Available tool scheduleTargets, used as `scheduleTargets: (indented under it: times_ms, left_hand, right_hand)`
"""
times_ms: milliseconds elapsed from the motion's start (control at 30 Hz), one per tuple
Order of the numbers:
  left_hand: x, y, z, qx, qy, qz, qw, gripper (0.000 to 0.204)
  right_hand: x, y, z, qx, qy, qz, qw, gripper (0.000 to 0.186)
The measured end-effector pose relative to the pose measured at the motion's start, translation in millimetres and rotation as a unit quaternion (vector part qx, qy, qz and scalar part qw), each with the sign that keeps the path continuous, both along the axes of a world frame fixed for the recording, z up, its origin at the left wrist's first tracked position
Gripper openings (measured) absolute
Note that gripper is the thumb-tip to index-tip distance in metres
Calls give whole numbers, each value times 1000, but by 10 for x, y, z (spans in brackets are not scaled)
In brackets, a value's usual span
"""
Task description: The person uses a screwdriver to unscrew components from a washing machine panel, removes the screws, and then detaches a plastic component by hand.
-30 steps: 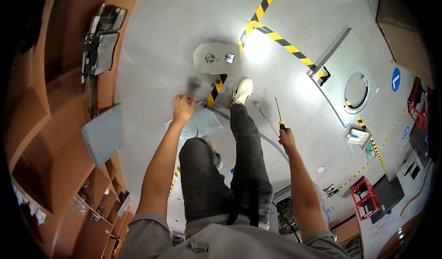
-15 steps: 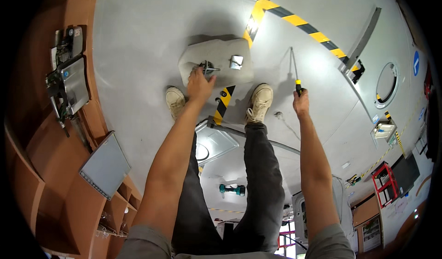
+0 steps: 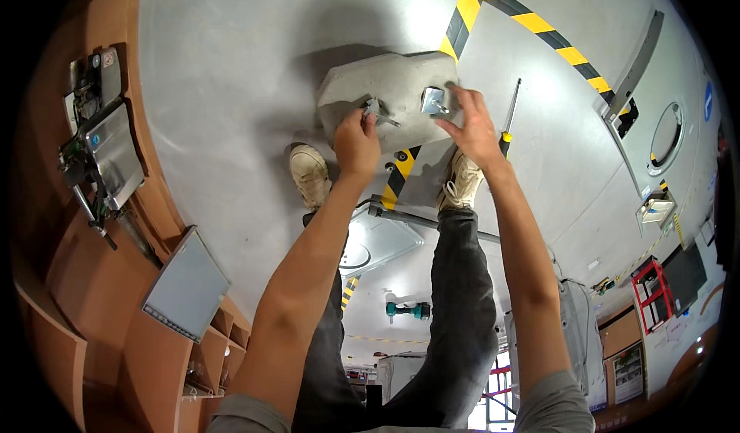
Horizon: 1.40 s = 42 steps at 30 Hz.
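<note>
A grey concrete block [image 3: 401,75] lies on the floor in front of my shoes. Two metal fittings are fixed in its top. At the left fitting [image 3: 373,108], a small metal bracket with a bolt sticking out sideways, my left hand [image 3: 358,144] has its thumb and fingers closed. My right hand [image 3: 476,129] is open beside the right fitting, a square metal plate [image 3: 433,100] with a bolt; its thumb and fingers are spread and hold nothing. A screwdriver [image 3: 513,109] with a yellow and black handle lies on the floor beyond my right wrist, which partly hides the handle.
A brown wooden shelf unit [image 3: 177,371] with metal machine parts [image 3: 116,156] curves along the left. A metal panel with a round hole [image 3: 632,140] lies at the right. A metal bar [image 3: 408,216], another panel [image 3: 385,236] and a teal power tool [image 3: 408,310] lie between and behind my legs.
My right hand has let go of the screwdriver on the floor and moved left to the block's right fitting. My left hand stays at the left fitting. The whole view has shifted a little.
</note>
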State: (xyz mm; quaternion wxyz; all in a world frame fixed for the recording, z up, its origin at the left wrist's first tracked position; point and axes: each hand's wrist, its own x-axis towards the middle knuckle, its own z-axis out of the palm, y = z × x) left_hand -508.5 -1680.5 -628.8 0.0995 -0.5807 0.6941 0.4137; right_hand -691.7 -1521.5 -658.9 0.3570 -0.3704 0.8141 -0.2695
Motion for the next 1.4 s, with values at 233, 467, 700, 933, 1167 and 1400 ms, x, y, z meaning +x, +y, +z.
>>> scheduleTargets:
  times_ms: [233, 467, 700, 933, 1167, 1400]
  left_hand:
    - [479, -224, 445, 292, 174, 241, 909, 26]
    - [1392, -100, 1881, 185, 127, 231, 947, 23]
    - [1943, 40, 3896, 152, 74, 71, 983, 23]
    - [1606, -42, 5235, 233, 161, -137, 949, 18]
    - [484, 767, 6044, 228, 139, -375, 888, 18]
    - [-111, 3452, 6556, 258, 152, -555, 776, 20]
  right_hand:
    - [-51, -496, 65, 114, -7, 77, 990, 46]
    - [52, -77, 1125, -23, -176, -181, 967, 44]
    - [676, 1724, 3804, 217, -62, -342, 912, 51]
    - [2276, 3509, 6205, 134, 39, -657, 741, 47]
    - [3797, 4247, 7099, -91, 98, -819, 558, 33]
    - [5120, 5318, 6839, -110, 11, -934, 339, 31]
